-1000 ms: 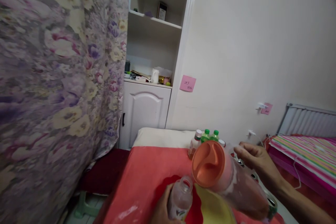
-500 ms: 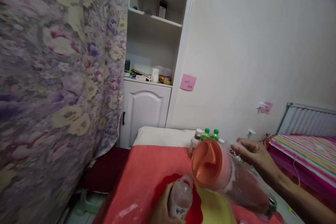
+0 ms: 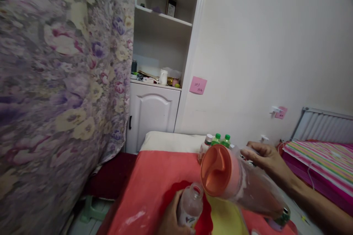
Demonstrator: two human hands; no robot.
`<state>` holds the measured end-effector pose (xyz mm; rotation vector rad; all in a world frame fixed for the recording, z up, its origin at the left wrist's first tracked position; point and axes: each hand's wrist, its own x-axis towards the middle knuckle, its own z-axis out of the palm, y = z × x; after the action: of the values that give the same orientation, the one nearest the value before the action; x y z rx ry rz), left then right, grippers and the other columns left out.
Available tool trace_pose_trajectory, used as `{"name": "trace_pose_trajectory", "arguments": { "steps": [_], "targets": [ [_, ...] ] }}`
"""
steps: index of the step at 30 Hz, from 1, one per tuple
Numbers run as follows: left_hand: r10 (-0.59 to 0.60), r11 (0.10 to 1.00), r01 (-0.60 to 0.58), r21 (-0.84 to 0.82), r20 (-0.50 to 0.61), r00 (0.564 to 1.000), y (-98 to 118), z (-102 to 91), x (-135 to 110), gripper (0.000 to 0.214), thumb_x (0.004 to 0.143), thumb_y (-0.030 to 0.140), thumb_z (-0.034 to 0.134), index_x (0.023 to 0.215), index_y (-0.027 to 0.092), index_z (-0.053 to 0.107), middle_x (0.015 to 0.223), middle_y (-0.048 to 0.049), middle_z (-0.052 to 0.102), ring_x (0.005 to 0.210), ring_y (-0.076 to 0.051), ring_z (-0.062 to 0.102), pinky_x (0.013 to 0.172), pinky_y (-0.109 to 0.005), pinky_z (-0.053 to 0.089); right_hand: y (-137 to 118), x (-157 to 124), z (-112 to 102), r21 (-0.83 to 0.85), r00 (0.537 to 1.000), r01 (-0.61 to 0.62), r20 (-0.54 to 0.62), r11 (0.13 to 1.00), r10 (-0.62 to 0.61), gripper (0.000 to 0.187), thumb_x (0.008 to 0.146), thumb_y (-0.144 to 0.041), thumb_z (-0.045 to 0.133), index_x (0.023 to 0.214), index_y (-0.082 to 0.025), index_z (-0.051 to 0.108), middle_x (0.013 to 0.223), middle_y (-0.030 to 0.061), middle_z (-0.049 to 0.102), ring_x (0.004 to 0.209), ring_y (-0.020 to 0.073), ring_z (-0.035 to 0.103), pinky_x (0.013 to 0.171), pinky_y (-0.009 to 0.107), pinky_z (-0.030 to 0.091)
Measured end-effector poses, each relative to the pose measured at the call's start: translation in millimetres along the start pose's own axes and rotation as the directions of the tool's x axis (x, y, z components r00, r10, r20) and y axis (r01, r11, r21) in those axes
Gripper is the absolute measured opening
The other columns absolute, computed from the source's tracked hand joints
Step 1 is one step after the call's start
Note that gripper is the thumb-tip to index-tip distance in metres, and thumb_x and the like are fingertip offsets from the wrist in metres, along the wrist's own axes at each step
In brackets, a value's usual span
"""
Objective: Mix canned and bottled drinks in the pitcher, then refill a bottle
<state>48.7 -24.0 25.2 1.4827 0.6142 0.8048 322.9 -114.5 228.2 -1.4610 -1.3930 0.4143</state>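
Note:
My left hand is wrapped round a clear plastic bottle with an uncapped mouth, held near the bottom of the view. In my right hand is a clear pitcher with an orange lid, gripped on its handle side. The pitcher lies tipped almost on its side, brownish liquid inside. Its lid points left, just above and to the right of the bottle mouth. No stream of liquid can be made out between them. Below the bottle is a red scalloped mat or tray, partly hidden.
Behind the pitcher stand a white-capped bottle and green-capped bottles. A can is at the lower right, beside a yellow surface. The table has a coral cloth. A flowered curtain hangs at left.
The far end of the pitcher has risen a little, and its lid has shifted slightly left. Both hands keep their grip, and the bottle has hardly moved.

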Motion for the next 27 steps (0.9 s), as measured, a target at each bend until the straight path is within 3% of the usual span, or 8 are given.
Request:
{"name": "trace_pose_trajectory", "arguments": {
  "steps": [4, 11, 16, 27],
  "targets": [
    [0.031, 0.999, -0.030, -0.023, 0.005, 1.000, 0.7, 0.0, -0.2, 0.085, 0.050, 0.005, 0.074, 0.130, 0.024, 0.056, 0.132, -0.0091, 0.073, 0.126, -0.037, 0.063, 0.108, -0.042, 0.048, -0.5, 0.4, -0.7, -0.023, 1.000, 0.012, 0.014, 1.000, -0.012, 0.051, 0.078, -0.063, 0.076, 0.058, -0.021, 0.053, 0.058, -0.0057, 0.039, 0.057, 0.0117, 0.035, 0.053, 0.026, 0.030],
    [-0.016, 1.000, 0.015, -0.013, -0.018, 1.000, -4.3, -0.7, 0.0, 0.087, 0.050, 0.001, 0.068, 0.134, 0.021, 0.053, 0.136, -0.0121, 0.070, 0.126, -0.036, 0.065, 0.105, -0.043, 0.050, 0.2, 1.0, -1.2, -0.007, 0.999, 0.016, 0.043, 1.000, -0.016, 0.050, 0.081, -0.060, 0.075, 0.059, -0.021, 0.052, 0.059, -0.0059, 0.038, 0.057, 0.0115, 0.034, 0.053, 0.026, 0.028],
    [0.013, 0.999, -0.014, -0.046, -0.024, 1.000, -9.4, -2.5, 0.1, 0.088, 0.050, 0.006, 0.078, 0.134, 0.021, 0.057, 0.139, -0.0133, 0.069, 0.130, -0.039, 0.062, 0.111, -0.046, 0.046, 0.0, 2.3, -0.9, -0.022, 0.999, 0.013, 0.048, 1.000, -0.012, 0.051, 0.080, -0.060, 0.076, 0.059, -0.022, 0.049, 0.059, -0.0063, 0.037, 0.057, 0.0113, 0.033, 0.052, 0.026, 0.026],
    [0.003, 0.998, -0.002, -0.056, 0.003, 1.000, -9.0, -0.4, 1.9, 0.089, 0.049, 0.002, 0.072, 0.134, 0.021, 0.054, 0.138, -0.0132, 0.069, 0.131, -0.038, 0.061, 0.110, -0.045, 0.045, -9.3, 4.1, 0.3, -0.083, 0.998, 0.036, 0.061, 0.996, -0.031, 0.052, 0.079, -0.064, 0.074, 0.060, -0.022, 0.051, 0.061, -0.0052, 0.038, 0.060, 0.0127, 0.036, 0.055, 0.027, 0.028]
  ]
}}
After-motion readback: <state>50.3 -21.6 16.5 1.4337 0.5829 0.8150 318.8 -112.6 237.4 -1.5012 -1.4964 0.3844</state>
